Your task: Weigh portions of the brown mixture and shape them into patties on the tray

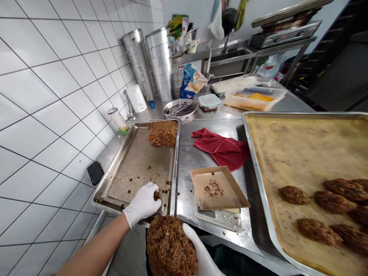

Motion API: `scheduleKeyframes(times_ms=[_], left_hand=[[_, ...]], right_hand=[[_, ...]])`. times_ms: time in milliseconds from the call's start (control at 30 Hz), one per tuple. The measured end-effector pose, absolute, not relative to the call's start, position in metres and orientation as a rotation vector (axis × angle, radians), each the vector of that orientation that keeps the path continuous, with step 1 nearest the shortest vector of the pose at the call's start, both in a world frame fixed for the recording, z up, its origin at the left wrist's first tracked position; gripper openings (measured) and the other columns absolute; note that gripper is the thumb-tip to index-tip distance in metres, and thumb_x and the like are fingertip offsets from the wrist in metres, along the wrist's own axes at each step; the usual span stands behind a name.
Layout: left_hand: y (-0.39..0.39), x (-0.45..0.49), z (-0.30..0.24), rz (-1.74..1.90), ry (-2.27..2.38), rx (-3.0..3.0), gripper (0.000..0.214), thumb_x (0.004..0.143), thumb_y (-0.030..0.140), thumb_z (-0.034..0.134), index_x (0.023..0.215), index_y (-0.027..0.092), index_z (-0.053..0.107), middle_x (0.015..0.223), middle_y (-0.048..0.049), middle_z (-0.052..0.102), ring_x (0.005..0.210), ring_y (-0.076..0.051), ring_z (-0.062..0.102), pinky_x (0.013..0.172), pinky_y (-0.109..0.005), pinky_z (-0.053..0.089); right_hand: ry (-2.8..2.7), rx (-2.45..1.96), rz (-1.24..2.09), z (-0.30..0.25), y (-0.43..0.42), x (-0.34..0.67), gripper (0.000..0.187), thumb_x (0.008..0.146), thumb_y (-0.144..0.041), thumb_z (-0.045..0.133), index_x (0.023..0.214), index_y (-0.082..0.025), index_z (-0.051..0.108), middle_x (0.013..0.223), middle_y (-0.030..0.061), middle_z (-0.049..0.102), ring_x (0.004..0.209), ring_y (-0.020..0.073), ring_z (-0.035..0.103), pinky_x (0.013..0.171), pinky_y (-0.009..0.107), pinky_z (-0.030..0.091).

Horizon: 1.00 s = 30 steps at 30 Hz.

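Observation:
My right hand (pixel 198 249), in a white glove, holds a big rounded lump of brown grainy dough (pixel 171 247) near the table's front edge. Over the near end of a metal baking tray (pixel 143 163), my left hand (pixel 145 201), also gloved, has its fingers curled round a small piece of brown dough (pixel 156 195). Loose crumbs lie about it on the tray. A block of the same brown dough (pixel 162 133) rests in the tray's far right corner. To the right, a shallow paper tray (pixel 214 188) with crumbs sits on a kitchen scale (pixel 220 218).
A large lined tray (pixel 299 153) at right bears several oval brown dough pieces (pixel 319 232). A red cloth (pixel 221 147) lies between the trays. Behind stand a film-covered bowl (pixel 181 109), a lidded glass box (pixel 209 101) and a plastic tub (pixel 254 99). A phone (pixel 95 172) lies left.

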State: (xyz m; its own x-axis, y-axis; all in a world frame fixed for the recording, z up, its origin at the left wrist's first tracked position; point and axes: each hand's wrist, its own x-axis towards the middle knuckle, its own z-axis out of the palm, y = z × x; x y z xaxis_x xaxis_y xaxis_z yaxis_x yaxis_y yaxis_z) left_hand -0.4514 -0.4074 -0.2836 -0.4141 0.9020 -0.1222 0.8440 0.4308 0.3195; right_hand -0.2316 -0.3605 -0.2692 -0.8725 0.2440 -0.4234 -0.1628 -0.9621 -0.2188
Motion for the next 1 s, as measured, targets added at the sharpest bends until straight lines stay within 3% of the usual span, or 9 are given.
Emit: scheduleKeyframes(times_ms=[133, 233, 333, 433, 533, 833, 1000], left_hand=[[-0.408, -0.436, -0.287, 0.279, 2.314, 1.554, 0.019, 0.073, 0.009, 0.056, 0.086, 0.020, 0.064, 0.096, -0.0077, 0.065, 0.091, -0.022, 0.062, 0.085, -0.032, 0.046], [-0.407, -0.444, -0.283, 0.293, 2.235, 1.558, 0.020, 0.068, 0.006, 0.060, 0.077, 0.022, 0.067, 0.086, -0.0029, 0.068, 0.083, -0.019, 0.063, 0.079, -0.027, 0.047], [-0.402, -0.474, -0.274, 0.372, 2.304, 1.483, 0.021, 0.073, 0.009, 0.061, 0.084, 0.024, 0.071, 0.088, -0.0001, 0.071, 0.085, -0.016, 0.065, 0.080, -0.024, 0.047], [-0.390, -0.509, -0.269, 0.448, 2.496, 1.352, 0.024, 0.080, 0.008, 0.055, 0.094, 0.019, 0.070, 0.101, -0.0052, 0.071, 0.096, -0.017, 0.064, 0.091, -0.028, 0.046], [-0.375, -0.521, -0.273, 0.468, 2.583, 1.275, 0.021, 0.079, 0.008, 0.057, 0.094, 0.016, 0.070, 0.101, -0.0093, 0.070, 0.097, -0.020, 0.063, 0.094, -0.033, 0.046], [-0.338, -0.458, -0.280, 0.549, 2.244, 1.434, 0.021, 0.072, 0.011, 0.062, 0.089, 0.019, 0.070, 0.100, -0.0083, 0.071, 0.099, -0.023, 0.063, 0.094, -0.033, 0.046], [-0.350, -0.465, -0.260, 0.611, 2.017, 1.337, 0.015, 0.069, 0.013, 0.062, 0.082, 0.016, 0.068, 0.078, -0.0032, 0.069, 0.074, -0.019, 0.064, 0.072, -0.029, 0.051]], right_hand=[[-0.269, -0.683, 2.843, -0.265, -0.361, -0.233, 0.035, 0.095, -0.038, 0.061, 0.125, -0.020, 0.060, 0.128, 0.0097, 0.063, 0.107, 0.0232, 0.064, 0.089, 0.045, 0.058], [-0.280, -0.675, 2.844, -0.261, -0.360, -0.232, 0.035, 0.095, -0.038, 0.061, 0.125, -0.020, 0.060, 0.129, 0.0098, 0.062, 0.107, 0.0233, 0.064, 0.090, 0.045, 0.057], [-0.289, -0.660, 2.842, -0.256, -0.360, -0.231, 0.035, 0.095, -0.038, 0.061, 0.125, -0.020, 0.060, 0.129, 0.0098, 0.062, 0.107, 0.0233, 0.064, 0.090, 0.045, 0.057], [-0.296, -0.645, 2.835, -0.253, -0.361, -0.229, 0.035, 0.095, -0.038, 0.061, 0.125, -0.020, 0.060, 0.128, 0.0097, 0.062, 0.107, 0.0233, 0.064, 0.090, 0.045, 0.057], [-0.299, -0.632, 2.829, -0.251, -0.362, -0.229, 0.035, 0.095, -0.038, 0.061, 0.125, -0.021, 0.060, 0.128, 0.0097, 0.062, 0.107, 0.0233, 0.064, 0.090, 0.045, 0.057], [-0.282, -0.602, 2.825, -0.248, -0.363, -0.232, 0.035, 0.095, -0.038, 0.061, 0.125, -0.020, 0.060, 0.128, 0.0097, 0.063, 0.107, 0.0236, 0.064, 0.090, 0.045, 0.057], [-0.258, -0.568, 2.806, -0.243, -0.361, -0.228, 0.036, 0.095, -0.038, 0.062, 0.126, -0.020, 0.060, 0.129, 0.0098, 0.062, 0.108, 0.0239, 0.064, 0.090, 0.046, 0.057]])
